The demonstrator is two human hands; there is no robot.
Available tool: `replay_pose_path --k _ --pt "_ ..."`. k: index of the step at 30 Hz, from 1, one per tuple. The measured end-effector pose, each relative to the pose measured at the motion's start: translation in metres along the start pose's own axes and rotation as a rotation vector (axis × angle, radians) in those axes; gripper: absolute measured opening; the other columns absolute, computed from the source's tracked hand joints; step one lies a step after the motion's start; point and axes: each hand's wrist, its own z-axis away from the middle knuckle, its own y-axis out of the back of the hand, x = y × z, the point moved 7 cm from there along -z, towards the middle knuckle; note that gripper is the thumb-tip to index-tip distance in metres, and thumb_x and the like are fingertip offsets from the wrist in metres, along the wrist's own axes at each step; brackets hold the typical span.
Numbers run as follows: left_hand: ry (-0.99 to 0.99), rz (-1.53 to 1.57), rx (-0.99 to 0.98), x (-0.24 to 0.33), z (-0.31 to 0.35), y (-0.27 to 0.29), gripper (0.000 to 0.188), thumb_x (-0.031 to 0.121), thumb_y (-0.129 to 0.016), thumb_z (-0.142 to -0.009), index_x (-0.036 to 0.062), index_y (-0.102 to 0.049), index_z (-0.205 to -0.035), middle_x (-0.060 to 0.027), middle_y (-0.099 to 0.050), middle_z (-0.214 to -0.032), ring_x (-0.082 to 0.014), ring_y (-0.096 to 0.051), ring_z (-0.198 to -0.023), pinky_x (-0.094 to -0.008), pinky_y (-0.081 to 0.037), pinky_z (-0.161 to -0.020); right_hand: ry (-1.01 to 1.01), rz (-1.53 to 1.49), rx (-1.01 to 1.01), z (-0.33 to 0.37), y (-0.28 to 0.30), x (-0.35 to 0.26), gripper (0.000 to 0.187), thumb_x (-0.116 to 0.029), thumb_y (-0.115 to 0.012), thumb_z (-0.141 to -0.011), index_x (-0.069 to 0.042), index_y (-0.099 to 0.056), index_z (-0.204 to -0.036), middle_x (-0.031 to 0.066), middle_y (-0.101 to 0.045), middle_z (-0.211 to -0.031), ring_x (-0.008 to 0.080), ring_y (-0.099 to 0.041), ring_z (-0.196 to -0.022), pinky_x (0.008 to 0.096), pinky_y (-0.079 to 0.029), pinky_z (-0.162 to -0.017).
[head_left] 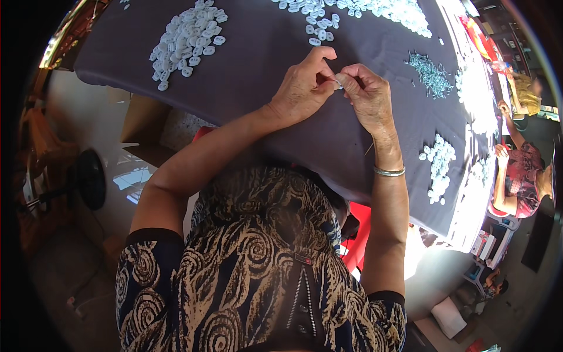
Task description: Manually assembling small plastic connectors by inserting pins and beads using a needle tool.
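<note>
Over the dark cloth my two hands meet, fingertips almost touching. My left hand pinches with thumb and forefinger at a small white plastic piece. From the other side my right hand grips the same piece between thumb and fingers; most of it is hidden by the fingertips. Just beyond the hands lie several loose white oval pieces, trailing off a larger white heap at the far edge. To the left stands another heap of white oval plastic pieces.
Small grey-green metal bits, perhaps screws, form a pile at the right. Nearer is a group of small white pieces. A dark cloth covers the table. Another person sits at the right. An open cardboard box stands left.
</note>
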Motion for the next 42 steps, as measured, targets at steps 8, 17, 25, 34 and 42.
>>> replay_pose_path --k 8,17,25,34,42 --pt "0.079 -0.004 0.016 -0.004 -0.002 0.001 0.041 0.002 -0.064 -0.084 0.0025 -0.040 -0.117 -0.0055 -0.061 -0.077 -0.0123 -0.060 -0.073 -0.0271 -0.049 -0.069 0.093 0.115 0.081 -0.002 0.000 -0.003 0.012 -0.015 -0.065 -0.088 -0.003 -0.064 -0.084 -0.0027 -0.056 -0.063 0.0038 -0.049 -0.056 0.0209 -0.041 -0.050" --pt "0.112 0.003 -0.015 0.000 -0.003 0.001 0.046 0.001 -0.064 -0.081 0.0024 -0.039 -0.119 -0.0080 -0.063 -0.076 -0.0174 -0.062 -0.070 -0.0295 -0.050 -0.066 0.079 0.053 -0.011 -0.002 0.001 -0.002 0.011 -0.013 -0.062 -0.090 -0.003 -0.063 -0.089 -0.0010 -0.059 -0.069 0.0050 -0.051 -0.060 0.0210 -0.042 -0.053" --pt "0.088 0.053 -0.020 -0.003 -0.004 0.001 0.045 -0.001 -0.064 -0.079 0.0036 -0.040 -0.117 -0.0085 -0.064 -0.077 -0.0195 -0.064 -0.070 -0.0307 -0.051 -0.067 -0.060 -0.192 0.268 -0.008 0.057 0.017 0.012 -0.013 -0.060 -0.091 -0.003 -0.065 -0.093 -0.0005 -0.059 -0.074 0.0039 -0.050 -0.059 0.0177 -0.041 -0.050" --pt "0.092 0.058 -0.006 -0.006 -0.003 -0.001 0.043 0.000 -0.063 -0.080 0.0035 -0.041 -0.116 -0.0084 -0.064 -0.078 -0.0198 -0.063 -0.072 -0.0317 -0.050 -0.069 -0.053 0.487 0.215 -0.020 0.043 0.003 0.015 -0.016 -0.067 -0.081 -0.001 -0.067 -0.084 0.0094 -0.064 -0.069 0.0158 -0.062 -0.064 0.0299 -0.049 -0.062" --pt "0.037 0.095 0.036 -0.003 -0.002 0.001 0.041 0.001 -0.063 -0.081 0.0034 -0.041 -0.116 -0.0090 -0.063 -0.080 -0.0196 -0.063 -0.071 -0.0305 -0.050 -0.067 0.247 0.634 0.050 -0.024 0.012 -0.015 0.014 -0.006 -0.068 -0.077 -0.003 -0.063 -0.090 0.0119 -0.064 -0.084 0.0257 -0.066 -0.075 0.0330 -0.050 -0.066"
